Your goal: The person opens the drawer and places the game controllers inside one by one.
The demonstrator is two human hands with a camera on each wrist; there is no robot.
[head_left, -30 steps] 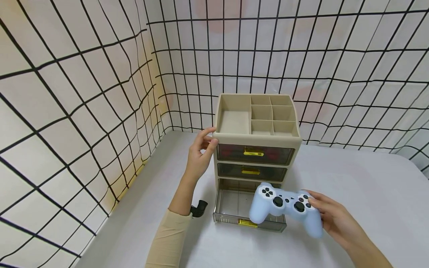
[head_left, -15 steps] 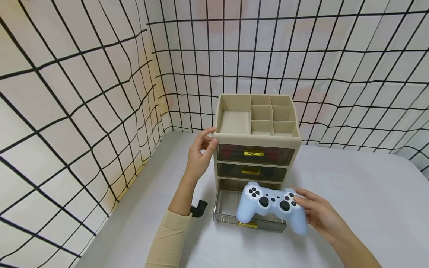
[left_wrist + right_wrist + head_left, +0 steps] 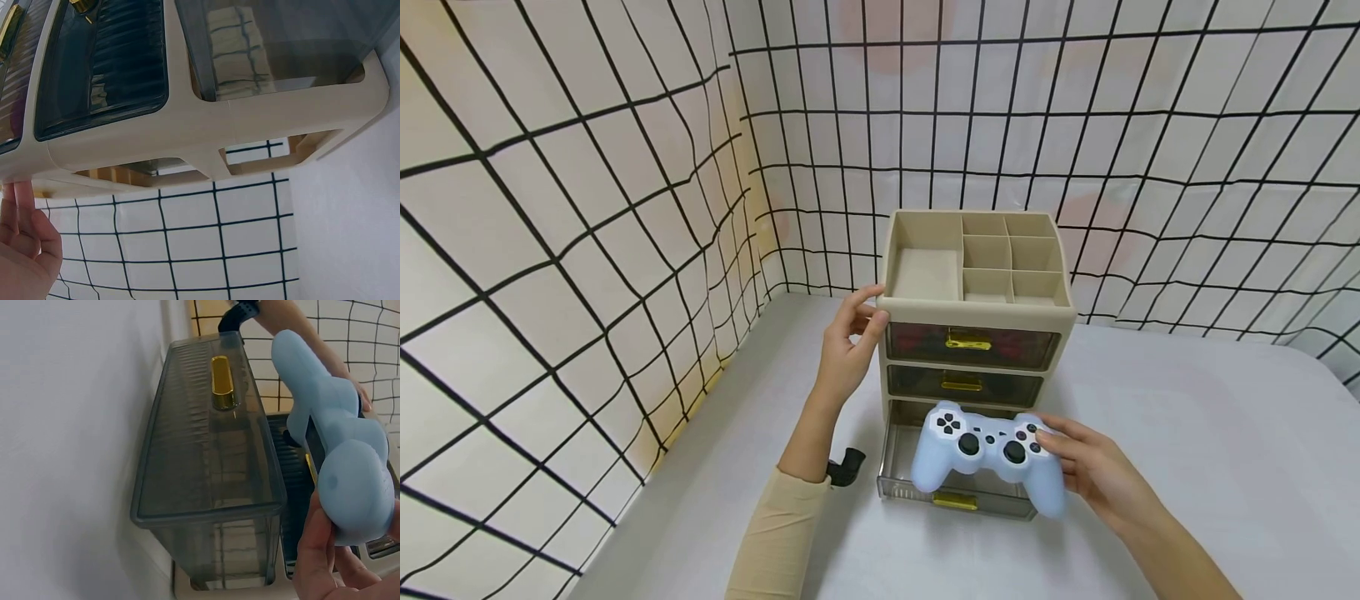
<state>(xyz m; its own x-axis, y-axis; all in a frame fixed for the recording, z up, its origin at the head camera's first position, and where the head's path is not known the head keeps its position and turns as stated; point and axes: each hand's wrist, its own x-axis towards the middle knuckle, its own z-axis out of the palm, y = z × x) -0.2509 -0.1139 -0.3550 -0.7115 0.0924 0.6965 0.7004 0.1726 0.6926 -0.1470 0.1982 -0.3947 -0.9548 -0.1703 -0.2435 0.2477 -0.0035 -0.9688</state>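
My right hand (image 3: 1097, 475) grips the right side of a light blue game controller (image 3: 988, 457), its thumb near the face buttons. The controller is over the pulled-out bottom drawer (image 3: 908, 490), a clear grey one with a gold handle. In the right wrist view, the controller (image 3: 350, 431) appears end-on, above and apart from the drawer front (image 3: 187, 450). My left hand (image 3: 846, 350) rests its fingertips on the upper left edge of the beige drawer organizer (image 3: 977, 311). In the left wrist view, fingers (image 3: 24, 206) touch the organizer's side.
Two upper drawers are closed; the top drawer (image 3: 917, 343) shows something red inside. Divided compartments (image 3: 985, 250) form the organizer's top. Beside my left wrist is a black strap-like piece (image 3: 847, 468). A white cloth with black grid lines (image 3: 820, 142) stands behind and to the left.
My right hand has carried the controller leftward and slightly up, further over the bottom drawer. My left hand has stayed on the organizer's edge.
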